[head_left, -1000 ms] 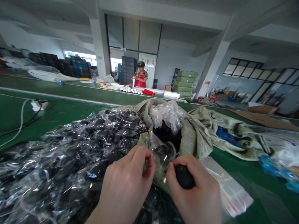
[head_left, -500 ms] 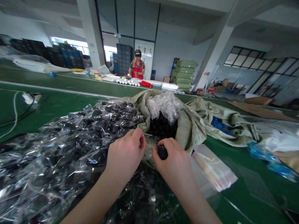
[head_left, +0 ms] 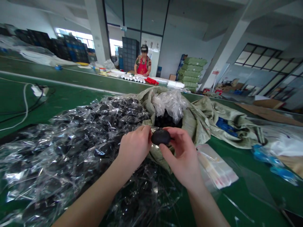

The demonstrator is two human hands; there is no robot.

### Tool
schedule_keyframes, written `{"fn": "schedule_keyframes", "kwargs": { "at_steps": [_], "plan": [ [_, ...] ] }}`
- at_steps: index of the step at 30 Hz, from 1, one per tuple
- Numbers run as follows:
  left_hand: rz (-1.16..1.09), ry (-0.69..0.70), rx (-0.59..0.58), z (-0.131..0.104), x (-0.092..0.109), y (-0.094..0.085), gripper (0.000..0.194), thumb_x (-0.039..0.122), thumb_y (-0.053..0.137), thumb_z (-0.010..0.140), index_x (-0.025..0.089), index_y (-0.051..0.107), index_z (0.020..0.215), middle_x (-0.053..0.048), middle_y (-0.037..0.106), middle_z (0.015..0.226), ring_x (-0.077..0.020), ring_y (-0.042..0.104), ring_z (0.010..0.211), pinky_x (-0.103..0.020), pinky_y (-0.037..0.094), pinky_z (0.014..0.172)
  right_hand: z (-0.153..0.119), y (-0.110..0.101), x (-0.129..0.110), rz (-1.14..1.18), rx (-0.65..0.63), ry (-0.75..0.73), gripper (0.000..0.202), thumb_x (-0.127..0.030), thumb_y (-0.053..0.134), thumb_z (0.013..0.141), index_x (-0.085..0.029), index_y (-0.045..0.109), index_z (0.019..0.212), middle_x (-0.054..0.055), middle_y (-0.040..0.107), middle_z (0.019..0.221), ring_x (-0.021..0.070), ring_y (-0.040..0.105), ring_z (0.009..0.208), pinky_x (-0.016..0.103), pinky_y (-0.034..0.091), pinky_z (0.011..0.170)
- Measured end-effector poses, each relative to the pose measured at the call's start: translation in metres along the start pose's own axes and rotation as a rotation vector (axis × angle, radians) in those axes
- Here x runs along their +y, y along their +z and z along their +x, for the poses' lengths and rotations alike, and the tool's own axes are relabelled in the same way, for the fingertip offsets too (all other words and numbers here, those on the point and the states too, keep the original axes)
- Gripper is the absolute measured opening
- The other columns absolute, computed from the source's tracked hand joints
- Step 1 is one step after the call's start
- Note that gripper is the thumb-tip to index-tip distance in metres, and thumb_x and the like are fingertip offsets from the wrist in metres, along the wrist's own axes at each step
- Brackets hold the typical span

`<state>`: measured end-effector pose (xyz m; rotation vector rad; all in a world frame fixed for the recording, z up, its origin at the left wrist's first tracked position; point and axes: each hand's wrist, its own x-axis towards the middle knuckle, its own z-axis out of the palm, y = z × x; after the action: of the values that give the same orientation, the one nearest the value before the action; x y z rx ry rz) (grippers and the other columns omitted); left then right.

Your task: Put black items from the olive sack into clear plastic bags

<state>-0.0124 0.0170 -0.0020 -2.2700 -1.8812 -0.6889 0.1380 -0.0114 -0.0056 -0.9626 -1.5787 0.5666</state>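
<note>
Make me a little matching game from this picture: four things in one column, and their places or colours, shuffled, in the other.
1. Black oval piece
2. Flat plastic bags
3. Apron
4. Piled bundles

A. Bright red
B. Lying on the green table, to the right of the right hand
C. Pale green
D. Held in the right hand

Right pairs: 1-D, 2-B, 3-A, 4-C
</note>
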Motion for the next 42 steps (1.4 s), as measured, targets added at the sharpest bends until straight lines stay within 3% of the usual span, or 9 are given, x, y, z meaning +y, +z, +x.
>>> {"fn": "schedule_keyframes", "kwargs": {
  "at_steps": [5,15,22,32,38,42],
  "plan": [
    [-0.008,0.016,-0.021,0.003,-0.005,0.002,0.02,0.024,0.043,0.093,0.019,0.063,0.092,-0.006,0.07,0.091,-0.0219,0.068,0.075,-0.029,0.043,0.061,0.005,0.002,0.011,-0.115,-0.05,0.08,0.036,-0.014,0.062,0.075,-0.023,0.057,0.11,0.005,0.063,0.109,0.0179,0.064,0.098,0.029,0.059,0.077],
    [-0.074,-0.006,-0.013,0.006,-0.013,0.004,0.019,0.027,0.046,0.093,0.02,0.064,0.092,-0.004,0.071,0.092,-0.0216,0.068,0.082,-0.03,0.046,0.07,0.009,-0.005,0.008,-0.499,-0.086,-0.041,0.024,-0.022,0.073,0.073,-0.018,0.065,0.095,0.005,0.07,0.091,0.021,0.066,0.086,0.035,0.055,0.079],
    [-0.078,0.034,0.01,0.003,-0.008,0.003,0.02,0.027,0.046,0.094,0.02,0.064,0.093,-0.004,0.071,0.092,-0.0198,0.067,0.079,-0.028,0.046,0.068,0.007,-0.003,0.016,-0.656,-0.084,-0.112,0.025,-0.022,0.077,0.072,-0.015,0.066,0.094,0.008,0.069,0.087,0.0239,0.064,0.084,0.036,0.053,0.075],
    [-0.166,0.053,0.01,0.003,-0.006,-0.002,0.019,0.026,0.046,0.096,0.017,0.063,0.094,-0.005,0.071,0.093,-0.0202,0.067,0.081,-0.03,0.048,0.074,0.007,0.003,0.025,-0.672,-0.012,-0.127,0.024,-0.029,0.073,0.079,-0.015,0.064,0.096,0.01,0.069,0.09,0.0266,0.062,0.089,0.041,0.052,0.079],
    [-0.217,0.074,0.061,0.002,-0.005,0.0,0.018,0.023,0.045,0.096,0.017,0.062,0.097,-0.005,0.07,0.097,-0.0196,0.067,0.086,-0.03,0.049,0.079,0.007,0.002,0.024,-0.556,-0.08,-0.163,0.023,-0.019,0.072,0.078,-0.02,0.062,0.099,0.008,0.069,0.099,0.0254,0.062,0.095,0.041,0.052,0.084],
    [-0.221,0.091,0.095,0.001,-0.005,0.003,0.017,0.024,0.046,0.096,0.018,0.061,0.096,-0.004,0.069,0.095,-0.0197,0.068,0.086,-0.031,0.049,0.079,0.008,0.002,0.027,-0.521,-0.052,-0.07,0.022,-0.023,0.071,0.08,-0.017,0.064,0.099,0.009,0.069,0.096,0.0248,0.062,0.092,0.039,0.052,0.08]
  ]
}}
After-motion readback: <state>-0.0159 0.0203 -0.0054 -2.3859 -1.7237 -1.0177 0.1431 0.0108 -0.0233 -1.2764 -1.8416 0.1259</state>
